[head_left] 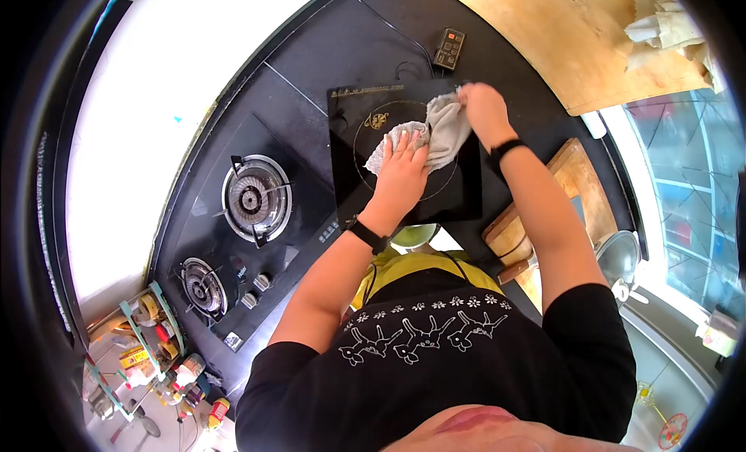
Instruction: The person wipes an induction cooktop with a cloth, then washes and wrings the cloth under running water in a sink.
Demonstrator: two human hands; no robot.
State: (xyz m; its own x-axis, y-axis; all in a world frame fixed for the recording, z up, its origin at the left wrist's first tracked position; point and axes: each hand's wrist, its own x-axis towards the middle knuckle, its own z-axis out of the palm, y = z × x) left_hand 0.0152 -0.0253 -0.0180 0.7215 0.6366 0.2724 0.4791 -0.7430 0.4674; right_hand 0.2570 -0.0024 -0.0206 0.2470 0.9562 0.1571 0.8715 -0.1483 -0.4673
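Note:
A grey cloth [448, 131] lies bunched over a black glass induction cooktop [454, 202]. My left hand [403, 174] rests on the cloth's left part, near the middle of the cooktop, with its fingers spread and pressing it flat. At the back right corner of the cooktop, my right hand [484, 110] has its fingers closed on the other end of the cloth. The stretch of cloth between both hands is wrinkled and slightly lifted. Dark bands circle both wrists.
Left of the cooktop is a gas stove with two burners [251, 199]. A small black control box [450, 48] with a cable sits behind. Wooden boards [579, 184] and a pot lid [619, 256] stand at the right; condiment bottles [189, 369] fill a rack at the lower left.

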